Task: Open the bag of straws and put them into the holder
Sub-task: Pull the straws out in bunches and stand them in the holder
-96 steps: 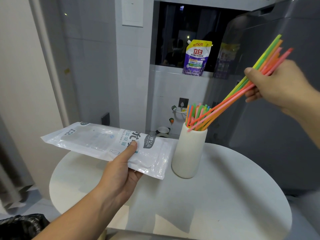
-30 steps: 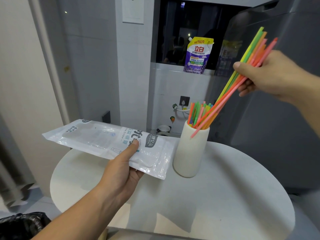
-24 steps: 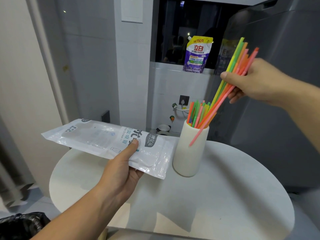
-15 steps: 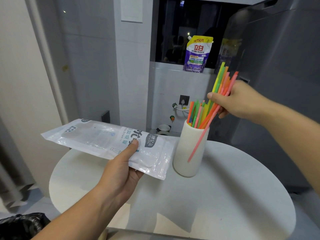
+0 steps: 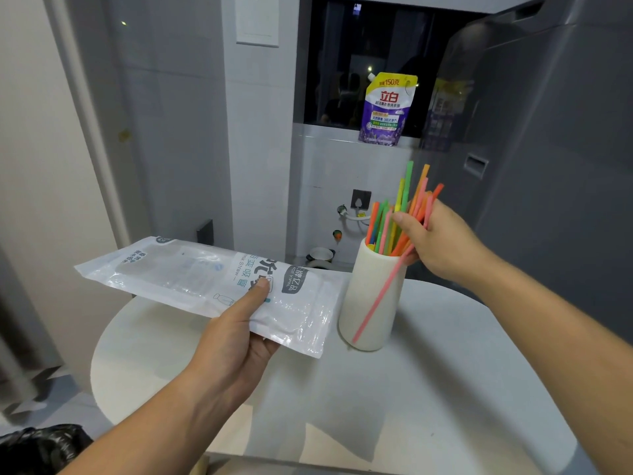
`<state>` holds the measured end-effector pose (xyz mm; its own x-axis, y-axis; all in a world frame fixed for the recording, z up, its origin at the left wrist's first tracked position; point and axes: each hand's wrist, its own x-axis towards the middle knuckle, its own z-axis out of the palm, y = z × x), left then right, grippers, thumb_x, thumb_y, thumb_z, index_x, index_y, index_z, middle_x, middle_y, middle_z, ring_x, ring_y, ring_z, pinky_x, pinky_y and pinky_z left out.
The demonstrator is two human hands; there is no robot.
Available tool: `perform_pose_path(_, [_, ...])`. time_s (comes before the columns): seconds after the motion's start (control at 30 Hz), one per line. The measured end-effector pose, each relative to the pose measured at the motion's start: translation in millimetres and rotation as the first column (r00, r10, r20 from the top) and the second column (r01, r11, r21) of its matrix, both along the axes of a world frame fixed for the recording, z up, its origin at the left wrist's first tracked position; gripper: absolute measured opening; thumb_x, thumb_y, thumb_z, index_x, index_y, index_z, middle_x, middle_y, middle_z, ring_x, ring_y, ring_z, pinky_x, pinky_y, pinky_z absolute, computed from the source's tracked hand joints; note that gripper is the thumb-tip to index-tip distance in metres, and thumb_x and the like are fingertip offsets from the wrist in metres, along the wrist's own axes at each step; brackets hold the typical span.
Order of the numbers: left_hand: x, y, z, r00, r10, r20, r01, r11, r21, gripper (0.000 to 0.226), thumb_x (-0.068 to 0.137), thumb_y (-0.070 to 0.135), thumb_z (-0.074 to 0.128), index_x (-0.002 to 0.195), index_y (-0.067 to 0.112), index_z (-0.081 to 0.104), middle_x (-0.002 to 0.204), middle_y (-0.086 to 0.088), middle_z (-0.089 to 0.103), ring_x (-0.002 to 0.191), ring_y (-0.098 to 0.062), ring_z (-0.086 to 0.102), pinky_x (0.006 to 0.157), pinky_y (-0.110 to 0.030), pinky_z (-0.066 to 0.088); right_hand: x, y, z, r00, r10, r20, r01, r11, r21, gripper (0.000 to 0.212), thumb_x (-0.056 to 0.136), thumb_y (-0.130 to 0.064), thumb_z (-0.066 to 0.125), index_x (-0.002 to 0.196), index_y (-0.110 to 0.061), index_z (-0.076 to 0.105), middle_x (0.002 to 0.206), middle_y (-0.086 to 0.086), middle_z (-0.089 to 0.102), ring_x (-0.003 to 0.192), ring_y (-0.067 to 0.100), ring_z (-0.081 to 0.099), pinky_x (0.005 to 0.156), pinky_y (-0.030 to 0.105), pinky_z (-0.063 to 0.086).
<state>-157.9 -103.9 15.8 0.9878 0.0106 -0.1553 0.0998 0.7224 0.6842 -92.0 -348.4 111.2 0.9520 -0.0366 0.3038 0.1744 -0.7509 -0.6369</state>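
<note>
My left hand (image 5: 236, 341) holds the clear plastic straw bag (image 5: 191, 272) flat above the round white table (image 5: 428, 389), thumb on top; the bag looks empty. A white cylindrical holder (image 5: 363, 313) stands on the table just right of the bag, with several coloured straws upright in it. My right hand (image 5: 435, 241) grips a bunch of coloured straws (image 5: 412, 197) at the holder's rim. Most of their lower ends are inside the holder. One pink straw (image 5: 380, 299) runs down the outside of the holder toward the table.
A purple detergent pouch (image 5: 387, 111) stands on the sill behind. A large grey appliance (image 5: 555, 149) fills the right side close to my right hand. A black rubbish bag (image 5: 41, 447) lies at the lower left on the floor.
My right hand has come down and left with the straw bunch, from high above the holder to its rim. One pink straw has slipped down outside the holder. The left hand and bag stayed put.
</note>
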Motion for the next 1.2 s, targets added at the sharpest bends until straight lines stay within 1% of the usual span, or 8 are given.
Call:
perform_pose_path(0.13, [-0.3,-0.4,-0.1,1.000,0.005,-0.005,-0.005,1.000,-0.005,0.023,0.098,0.012,0.066,0.119,0.014,0.072,0.112,-0.006,0.082,0.092,-0.018,0.081,0.080,-0.042,0.065,-2.0,-1.0,-1.9,0.997,0.061,-0.057,-0.059,0.997,0.041,0.047,0.102,-0.043,0.040,0.142,-0.020,0.038,0.122,-0.003,0.062,0.103,0.016,0.066,0.088,0.035,0.057])
perform_pose_path(0.33, [0.1,-1.1,-0.4,1.000,0.001,-0.009,-0.001,1.000,-0.007,0.022,0.098,0.011,0.066,0.118,0.013,0.073,0.111,-0.006,0.083,0.089,-0.016,0.081,0.076,-0.039,0.067,-5.7,-5.6,-10.2,0.999,0.049,0.003,-0.049,0.994,0.094,0.029,0.104,-0.044,0.035,0.121,-0.021,0.040,0.112,-0.002,0.060,0.086,0.005,0.061,0.059,0.018,0.047])
perform_pose_path(0.57, [0.1,-0.7,-1.1,1.000,-0.008,-0.008,0.008,1.000,-0.007,0.027,0.098,0.013,0.066,0.125,0.012,0.071,0.115,-0.006,0.082,0.092,-0.017,0.081,0.075,-0.038,0.067,-3.4,-7.8,-9.0,0.997,0.012,0.072,-0.016,0.998,0.068,0.025,0.104,-0.043,0.034,0.110,-0.020,0.042,0.093,-0.005,0.056,0.077,0.010,0.058,0.054,0.020,0.047])
perform_pose_path(0.67, [0.2,-0.9,-1.3,1.000,-0.006,-0.007,0.006,1.000,-0.004,0.025,0.098,0.013,0.066,0.122,0.012,0.072,0.114,-0.006,0.082,0.091,-0.017,0.081,0.077,-0.039,0.067,-4.2,-9.5,-7.2,0.998,0.040,0.041,-0.037,0.997,-0.069,0.027,0.103,-0.046,0.032,0.105,-0.022,0.045,0.101,-0.004,0.056,0.084,0.009,0.056,0.068,0.023,0.046])
perform_pose_path(0.77, [0.5,-1.5,-0.8,1.000,0.001,-0.009,-0.001,1.000,-0.004,0.021,0.098,0.012,0.066,0.118,0.014,0.073,0.109,-0.005,0.083,0.087,-0.015,0.081,0.074,-0.038,0.067,-7.1,-15.5,8.6,0.990,-0.033,0.139,0.061,0.977,-0.205,0.040,0.104,-0.047,0.029,0.098,-0.015,0.051,0.095,0.005,0.059,0.085,0.022,0.056,0.069,0.034,0.040])
perform_pose_path(0.9, [0.8,-1.6,-1.0,1.000,0.003,-0.010,-0.003,1.000,-0.006,0.022,0.098,0.012,0.066,0.119,0.014,0.072,0.111,-0.006,0.083,0.087,-0.016,0.081,0.073,-0.038,0.067,-12.8,-27.8,49.9,0.937,-0.112,0.332,0.127,0.992,-0.024,0.048,0.103,-0.052,0.026,0.093,-0.019,0.059,0.076,0.003,0.063,0.072,0.023,0.059,0.069,0.034,0.043])
perform_pose_path(1.03, [0.4,-3.0,-0.4,1.000,-0.002,-0.012,0.002,1.000,-0.010,0.022,0.098,0.012,0.066,0.118,0.013,0.073,0.108,-0.005,0.083,0.087,-0.016,0.081,0.072,-0.038,0.067,-23.0,-31.4,84.7,0.892,-0.154,0.426,0.075,0.978,0.196,0.050,0.103,-0.053,0.027,0.080,-0.021,0.058,0.063,0.007,0.060,0.037,0.009,0.049,0.040,0.023,0.039])
perform_pose_path(1.2, [-0.4,-3.8,-0.2,1.000,-0.004,-0.018,0.003,1.000,-0.007,0.025,0.098,0.012,0.066,0.122,0.014,0.072,0.112,-0.005,0.083,0.089,-0.016,0.081,0.071,-0.037,0.067,-34.8,-32.0,107.2,0.863,-0.178,0.472,0.018,0.946,0.323,0.053,0.103,-0.052,0.026,0.075,-0.021,0.057,0.059,0.006,0.056,0.035,0.013,0.047,0.033,0.024,0.036])
